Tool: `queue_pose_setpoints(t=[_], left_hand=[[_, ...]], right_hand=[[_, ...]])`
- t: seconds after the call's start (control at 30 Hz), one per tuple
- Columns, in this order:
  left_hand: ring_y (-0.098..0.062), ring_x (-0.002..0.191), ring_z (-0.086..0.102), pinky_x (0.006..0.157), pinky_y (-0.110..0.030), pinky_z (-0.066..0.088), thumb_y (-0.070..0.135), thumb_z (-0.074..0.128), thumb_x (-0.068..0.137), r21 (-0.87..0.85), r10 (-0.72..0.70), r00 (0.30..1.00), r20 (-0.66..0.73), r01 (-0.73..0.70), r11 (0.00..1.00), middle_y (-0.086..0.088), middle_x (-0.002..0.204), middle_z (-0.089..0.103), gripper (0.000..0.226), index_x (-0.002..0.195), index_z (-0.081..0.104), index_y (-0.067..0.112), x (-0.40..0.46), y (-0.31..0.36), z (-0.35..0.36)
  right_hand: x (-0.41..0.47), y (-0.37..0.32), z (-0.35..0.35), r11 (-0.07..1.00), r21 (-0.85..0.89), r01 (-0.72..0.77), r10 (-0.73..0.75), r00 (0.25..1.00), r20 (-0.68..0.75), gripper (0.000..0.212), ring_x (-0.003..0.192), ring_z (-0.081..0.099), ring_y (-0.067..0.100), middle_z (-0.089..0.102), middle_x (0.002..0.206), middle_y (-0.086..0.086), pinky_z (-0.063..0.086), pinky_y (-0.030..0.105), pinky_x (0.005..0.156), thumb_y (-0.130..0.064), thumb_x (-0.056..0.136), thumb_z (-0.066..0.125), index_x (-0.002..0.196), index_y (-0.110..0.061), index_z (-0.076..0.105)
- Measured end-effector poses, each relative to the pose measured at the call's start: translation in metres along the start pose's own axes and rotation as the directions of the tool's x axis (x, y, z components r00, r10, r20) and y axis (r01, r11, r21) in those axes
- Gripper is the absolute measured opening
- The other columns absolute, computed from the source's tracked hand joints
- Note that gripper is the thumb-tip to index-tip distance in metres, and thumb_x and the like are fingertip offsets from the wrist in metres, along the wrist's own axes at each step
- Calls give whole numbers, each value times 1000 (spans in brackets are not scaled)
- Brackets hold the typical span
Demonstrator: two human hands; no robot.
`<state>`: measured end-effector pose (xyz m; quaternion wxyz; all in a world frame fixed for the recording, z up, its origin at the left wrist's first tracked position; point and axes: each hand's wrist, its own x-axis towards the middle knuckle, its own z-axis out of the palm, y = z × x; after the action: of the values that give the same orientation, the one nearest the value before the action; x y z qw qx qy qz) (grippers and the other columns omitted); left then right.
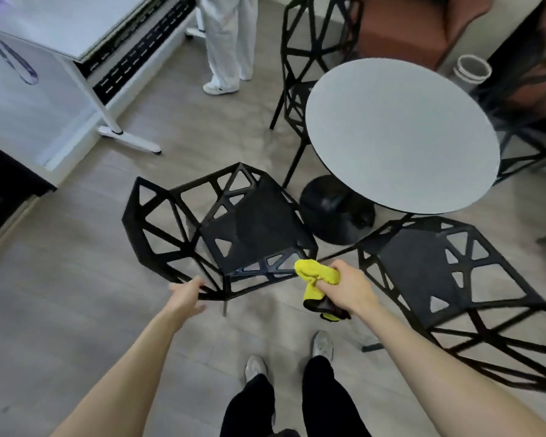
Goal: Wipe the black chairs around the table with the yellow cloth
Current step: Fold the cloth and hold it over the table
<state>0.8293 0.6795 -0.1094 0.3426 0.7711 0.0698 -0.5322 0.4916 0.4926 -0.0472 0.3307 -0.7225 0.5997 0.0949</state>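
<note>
From the head view we look down on a round grey table with black chairs set round it; the nearest one, the left chair, stands off the table's near-left edge, and the right chair sits at the table's near edge, just beside us; a far chair stands at the table's far-left edge, and another dark frame shows at its right edge, too cut off to say much. Our right hand has its fingers curled round the bunched yellow cloth, whose tip touches the front-right corner of the left chair's frame; our left hand rests on the frame's near-left corner, fingers straight and loosely spread, steadying it, as we judge. We take it the wiping of this chair is under way at its front rail; whether any chair is finished we cannot tell, since no surface shows a clear difference; the rest appear left to do.
</note>
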Motion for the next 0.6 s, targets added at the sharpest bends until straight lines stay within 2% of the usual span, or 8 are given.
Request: queue_pose_setpoints(t=[0.07, 0.1, 0.13, 0.2, 0.3, 0.4, 0.5, 0.6], left_hand=[[-38, 107, 76, 84, -54, 67, 40, 67, 103, 285, -105, 982, 154, 58, 957, -22, 146, 54, 66, 151, 34, 9, -21, 17, 12], [-40, 100, 79, 80, -52, 68, 44, 63, 106, 475, -168, 961, 220, 45, 879, -26, 141, 59, 57, 146, 40, 10, -36, 26, 19], [-39, 96, 81, 78, -50, 68, 48, 61, 107, 622, -203, 940, 274, -12, 783, -25, 135, 64, 50, 139, 45, 12, -47, 32, 28], [-30, 98, 80, 80, -51, 68, 51, 64, 104, 728, -151, 916, 371, -186, 660, -17, 125, 72, 50, 128, 57, 8, -64, 41, 58], [-14, 117, 69, 89, -45, 65, 51, 80, 95, 559, 43, 812, 582, -437, 705, 1, 134, 69, 49, 131, 64, 22, -95, 49, 129], [-14, 128, 67, 95, -27, 58, 26, 91, 88, 292, 214, 638, 740, -591, 752, 6, 136, 71, 67, 145, 56, 28, -135, 62, 195], [-31, 121, 73, 105, -47, 60, 23, 91, 87, 157, 344, 590, 731, -635, 756, -10, 125, 78, 49, 131, 69, 18, -158, 80, 237], [-28, 115, 75, 108, -56, 56, 32, 81, 90, 163, 441, 591, 676, -703, 692, -10, 115, 79, 29, 115, 75, 20, -171, 94, 270]], right_hand=[[-11, 7, -8, 999, 31, -25, 26, 999, -25, 37, 98, 65, 28, 71, 100, 2, 44, 36, 73, -51, 84, 73, 109, -28, 59], [-16, 9, -11, 998, 55, -36, 37, 999, -27, 33, 97, 64, 28, 70, 99, 1, 43, 36, 73, -51, 86, 72, 107, -29, 58], [-21, 10, -16, 995, 85, -42, 45, 999, -25, 31, 96, 64, 27, 70, 98, 0, 44, 36, 73, -51, 86, 71, 105, -31, 58], [-32, 13, -26, 986, 163, -45, 49, 999, -18, 29, 94, 63, 24, 69, 95, -2, 47, 37, 76, -50, 86, 73, 103, -30, 59], [-47, 21, -46, 956, 292, -5, 15, 999, -31, 30, 95, 66, 17, 72, 98, -8, 52, 37, 84, -49, 85, 78, 105, -32, 62], [-60, 34, -71, 914, 404, 39, -9, 997, -77, 31, 90, 67, 10, 73, 96, -9, 52, 35, 84, -51, 87, 78, 103, -32, 59], [-64, 59, -100, 907, 410, 101, -46, 989, -141, 22, 76, 59, 10, 65, 78, -10, 50, 41, 80, -49, 101, 64, 89, -30, 61], [-60, 86, -125, 925, 355, 138, -71, 978, -195, 30, 85, 62, 14, 66, 84, -10, 52, 43, 85, -51, 106, 54, 83, -34, 62]])
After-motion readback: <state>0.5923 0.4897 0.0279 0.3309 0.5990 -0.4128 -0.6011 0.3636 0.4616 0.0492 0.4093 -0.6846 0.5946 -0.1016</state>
